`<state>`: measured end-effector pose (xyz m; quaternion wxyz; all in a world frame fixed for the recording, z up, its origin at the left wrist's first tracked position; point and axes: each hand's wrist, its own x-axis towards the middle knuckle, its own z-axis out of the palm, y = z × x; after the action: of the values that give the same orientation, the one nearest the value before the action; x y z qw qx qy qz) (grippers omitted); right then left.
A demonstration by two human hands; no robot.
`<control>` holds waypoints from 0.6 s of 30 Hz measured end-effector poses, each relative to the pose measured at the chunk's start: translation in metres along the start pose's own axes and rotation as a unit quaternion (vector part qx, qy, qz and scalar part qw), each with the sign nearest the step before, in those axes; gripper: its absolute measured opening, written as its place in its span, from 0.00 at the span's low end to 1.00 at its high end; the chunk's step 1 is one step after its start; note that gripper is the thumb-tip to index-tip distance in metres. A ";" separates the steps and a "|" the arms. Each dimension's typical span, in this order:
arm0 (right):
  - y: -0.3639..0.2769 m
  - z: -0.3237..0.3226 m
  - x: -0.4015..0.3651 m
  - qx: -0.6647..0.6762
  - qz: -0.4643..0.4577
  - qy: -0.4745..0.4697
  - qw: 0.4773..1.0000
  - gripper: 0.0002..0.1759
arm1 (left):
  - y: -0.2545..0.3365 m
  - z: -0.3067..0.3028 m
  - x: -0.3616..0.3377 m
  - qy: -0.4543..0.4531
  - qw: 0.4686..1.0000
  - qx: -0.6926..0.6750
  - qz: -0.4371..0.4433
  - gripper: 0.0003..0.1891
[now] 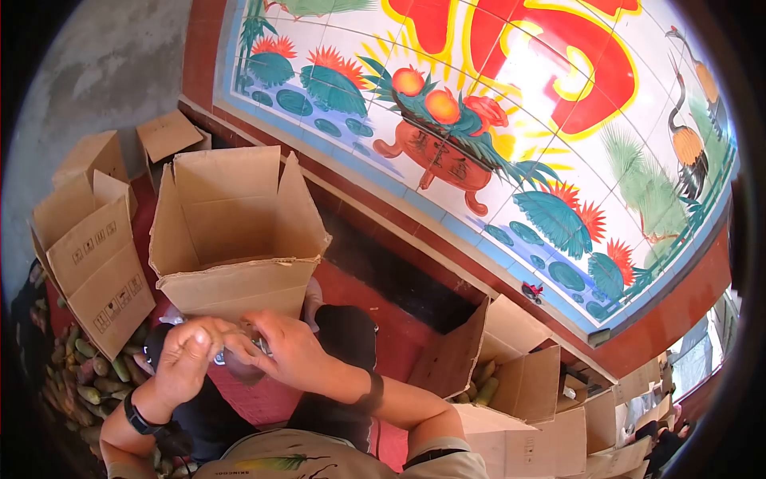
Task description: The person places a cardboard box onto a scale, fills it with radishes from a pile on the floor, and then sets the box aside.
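My left hand (185, 363) is closed in a pinch in front of my lap, thumb and fingers pressed together. Close beside it, my right hand (294, 355) has its fingers curled inward. Between the two hands sits a small brownish, rounded thing (244, 370), with a shiny bluish-white bit near my left fingertips; I cannot tell what they are. Just beyond my fingers stands an open cardboard box (239, 283), its flaps raised and its near flap reaching down toward my hands.
Elongated green and reddish produce (84, 379) lies heaped at my left, beside another open carton (100, 263). On the right, an open box (531, 383) holds similar produce, with more cartons (550, 443) around it. A tiled mural wall (511, 160) rises ahead.
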<state>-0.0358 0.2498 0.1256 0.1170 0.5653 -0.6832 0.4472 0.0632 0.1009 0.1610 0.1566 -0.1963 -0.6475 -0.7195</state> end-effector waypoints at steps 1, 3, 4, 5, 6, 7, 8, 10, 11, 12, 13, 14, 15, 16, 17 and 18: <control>0.002 0.004 -0.001 -0.005 0.015 0.020 1.000 0.18 | -0.002 0.000 -0.001 -0.024 1.000 -0.003 -0.011 0.20; 0.006 0.008 -0.003 -0.014 0.010 -0.014 1.000 0.15 | -0.004 0.001 -0.002 -0.016 1.000 -0.010 -0.016 0.20; 0.008 0.010 -0.005 -0.022 0.004 -0.047 0.999 0.13 | -0.005 -0.002 -0.003 -0.013 1.000 -0.009 -0.024 0.20; 0.010 0.011 -0.006 -0.022 0.005 -0.049 0.999 0.13 | -0.006 -0.004 -0.004 -0.010 0.999 -0.008 -0.032 0.20; 0.012 0.012 -0.008 -0.009 0.031 -0.074 0.997 0.12 | -0.007 -0.005 -0.006 -0.009 0.999 -0.010 -0.033 0.20; 0.012 0.013 -0.007 0.003 0.057 -0.100 0.993 0.11 | -0.008 -0.006 -0.008 -0.014 0.999 -0.008 -0.038 0.20; 0.011 0.012 -0.006 0.002 0.057 -0.103 0.993 0.11 | -0.010 -0.007 -0.010 -0.019 0.999 -0.006 -0.041 0.20; 0.008 0.006 -0.004 -0.019 0.045 -0.102 0.994 0.09 | -0.014 -0.009 -0.013 -0.019 0.999 -0.021 -0.036 0.18; 0.009 0.005 -0.005 -0.018 0.044 -0.105 0.993 0.09 | -0.015 -0.011 -0.015 -0.019 0.999 -0.034 -0.033 0.17; 0.013 0.004 -0.007 -0.006 0.064 -0.068 0.996 0.09 | -0.014 -0.012 -0.016 -0.014 0.999 -0.033 -0.032 0.17; 0.018 0.003 -0.009 0.009 0.085 -0.034 0.996 0.09 | -0.013 -0.013 -0.017 0.041 0.997 0.059 0.016 0.17; 0.024 -0.005 -0.011 0.049 0.153 -0.015 0.987 0.10 | -0.011 -0.015 -0.019 0.098 0.982 0.152 0.062 0.20; 0.017 -0.021 -0.005 0.096 0.198 0.016 0.975 0.11 | -0.022 -0.034 -0.026 0.146 0.952 0.258 0.070 0.28; 0.005 -0.038 0.006 0.104 0.226 0.061 0.967 0.11 | -0.016 -0.045 -0.019 0.166 0.906 0.381 0.079 0.30; 0.007 -0.050 0.011 0.089 0.195 0.114 0.970 0.15 | -0.013 -0.056 -0.014 0.170 0.835 0.513 0.104 0.33; 0.010 -0.062 0.019 0.030 0.155 0.167 0.973 0.17 | -0.015 -0.063 -0.011 0.191 0.803 0.560 0.066 0.34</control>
<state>-0.0724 0.2827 0.1686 0.1420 0.3732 -0.7193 0.5684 0.0608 0.0400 0.1377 0.4070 0.0243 -0.8804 -0.2422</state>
